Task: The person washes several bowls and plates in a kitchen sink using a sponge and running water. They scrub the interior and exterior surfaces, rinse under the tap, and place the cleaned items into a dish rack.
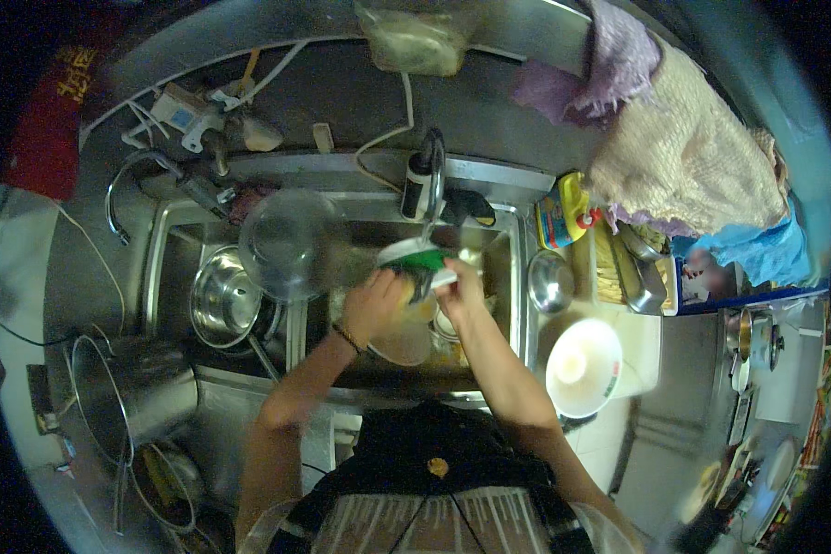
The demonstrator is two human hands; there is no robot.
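My right hand (462, 287) grips the rim of a green and white bowl (422, 260), which is tilted under the curved metal faucet (435, 180). Against the bowl's left side is my left hand (372, 305), with a dark band on its wrist. Motion blur hides whether its fingers hold anything; a yellowish patch shows beside them. Both hands are over the right basin of a steel double sink (519, 305). Below them in that basin lie a round pale dish (405, 344) and other blurred dishware. A translucent plastic basin (291, 242) sits across the divider to the left.
A steel pot (225, 298) stands in the left basin, near a second faucet (121, 208). Right of the sink are a yellow detergent bottle (561, 211), a steel bowl (550, 282) and a large white bowl (582, 367). A big stockpot (138, 381) stands at left.
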